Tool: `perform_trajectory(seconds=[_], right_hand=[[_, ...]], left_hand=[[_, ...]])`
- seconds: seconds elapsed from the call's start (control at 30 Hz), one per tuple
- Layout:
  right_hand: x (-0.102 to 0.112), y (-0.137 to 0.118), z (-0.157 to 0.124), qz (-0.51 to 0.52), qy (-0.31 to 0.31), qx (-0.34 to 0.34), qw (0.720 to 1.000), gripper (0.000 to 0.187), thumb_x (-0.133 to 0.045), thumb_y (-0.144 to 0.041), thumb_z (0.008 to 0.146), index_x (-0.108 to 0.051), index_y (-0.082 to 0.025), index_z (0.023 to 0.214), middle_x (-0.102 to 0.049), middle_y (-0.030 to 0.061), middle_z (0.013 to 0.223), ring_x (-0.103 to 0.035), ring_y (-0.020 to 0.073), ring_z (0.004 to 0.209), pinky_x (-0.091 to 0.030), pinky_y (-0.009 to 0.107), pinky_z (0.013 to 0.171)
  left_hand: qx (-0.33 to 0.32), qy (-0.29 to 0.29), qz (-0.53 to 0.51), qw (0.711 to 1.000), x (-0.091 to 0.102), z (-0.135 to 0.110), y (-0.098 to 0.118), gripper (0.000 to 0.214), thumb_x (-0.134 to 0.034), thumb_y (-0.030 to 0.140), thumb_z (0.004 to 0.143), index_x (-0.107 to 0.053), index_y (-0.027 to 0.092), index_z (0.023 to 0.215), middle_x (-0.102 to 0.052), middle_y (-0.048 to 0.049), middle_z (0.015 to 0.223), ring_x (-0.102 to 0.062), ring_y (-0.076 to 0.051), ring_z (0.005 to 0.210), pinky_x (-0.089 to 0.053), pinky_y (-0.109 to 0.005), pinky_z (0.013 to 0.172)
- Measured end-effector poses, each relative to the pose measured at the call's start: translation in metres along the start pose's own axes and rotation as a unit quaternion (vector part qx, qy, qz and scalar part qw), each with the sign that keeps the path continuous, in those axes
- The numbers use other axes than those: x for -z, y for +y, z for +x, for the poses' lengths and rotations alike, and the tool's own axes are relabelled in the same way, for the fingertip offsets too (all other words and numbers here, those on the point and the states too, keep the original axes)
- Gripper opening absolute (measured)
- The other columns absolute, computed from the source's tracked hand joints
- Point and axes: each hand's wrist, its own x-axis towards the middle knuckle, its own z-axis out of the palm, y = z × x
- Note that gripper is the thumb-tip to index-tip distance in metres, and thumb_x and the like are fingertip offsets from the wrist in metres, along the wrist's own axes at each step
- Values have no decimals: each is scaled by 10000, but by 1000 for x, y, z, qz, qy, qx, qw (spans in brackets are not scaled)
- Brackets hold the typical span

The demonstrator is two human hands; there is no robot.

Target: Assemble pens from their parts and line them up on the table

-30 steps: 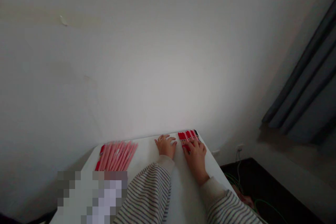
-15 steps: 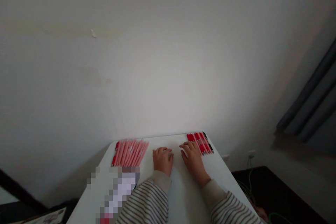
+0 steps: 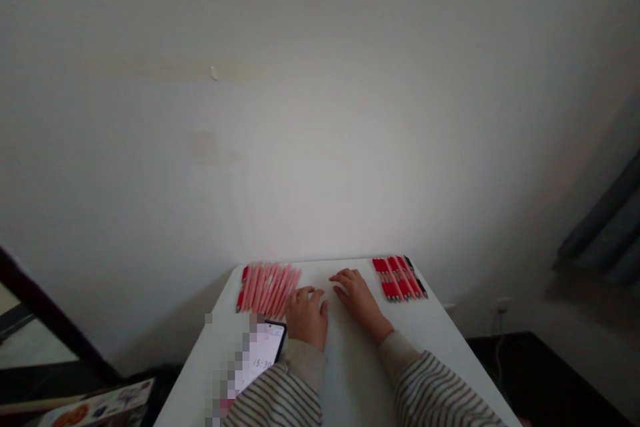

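My left hand is low over the white table, its fingertips at the right edge of a bunch of pink pens. The fingers are loosely bent with the thumb apart, and I see nothing held. Some red pens show at that bunch's left side. My right hand hovers near the table's middle, fingers reaching left and thumb apart, with nothing visible in it. To its right lies a neat row of red and pink pens, with a black one at the end.
A phone with a lit screen lies beside my left sleeve, partly blurred out. The wall stands right behind the table. A printed box or sheet is at lower left, and a dark curtain hangs at right.
The view has swung left, shifting the table rightward. Relative to the table, my left hand has moved left to the pink pens. My right hand has come away from the right-hand row towards the middle.
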Motion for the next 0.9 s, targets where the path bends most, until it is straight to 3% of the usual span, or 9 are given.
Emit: perform_trajectory(seconds=[0.27,0.4,0.53,0.67,0.9], right_hand=[[-25,-25,40,21,-70,58,996,300,-580,-157,858,-661,-287,1116,-634,43,1081,-505,197,1049,-430,352,930],[-42,-38,50,2,-86,90,992,320,-613,-180,849,-661,-346,1118,-631,23,1126,-480,199,1081,-414,357,948],[-54,-43,54,-55,-59,117,990,268,-636,-221,840,-683,-379,1051,-635,13,1131,-452,223,1127,-397,388,960],[-58,-42,53,-83,-38,129,987,174,-635,-229,840,-703,-339,957,-646,18,1097,-458,233,1137,-397,397,955],[-53,-34,50,-72,-60,114,989,118,-636,-225,839,-703,-294,908,-671,14,1007,-469,208,1138,-351,410,996]], left_hand=[[87,-3,45,995,31,8,-45,269,-540,247,806,-724,257,1001,-673,-57,1101,-541,-256,1083,-409,-416,968],[123,37,98,987,31,5,-57,201,-586,273,782,-751,264,896,-676,-52,1108,-525,-283,1115,-399,-449,988],[129,64,117,983,26,0,-59,160,-633,255,739,-753,266,843,-664,-47,1147,-493,-311,1175,-378,-506,1022],[129,60,112,984,23,-1,-60,188,-645,199,699,-749,258,844,-637,-56,1208,-449,-335,1246,-349,-551,1058],[128,66,110,984,17,-2,-66,139,-614,188,730,-732,243,781,-605,-61,1282,-396,-352,1314,-344,-609,1043]])
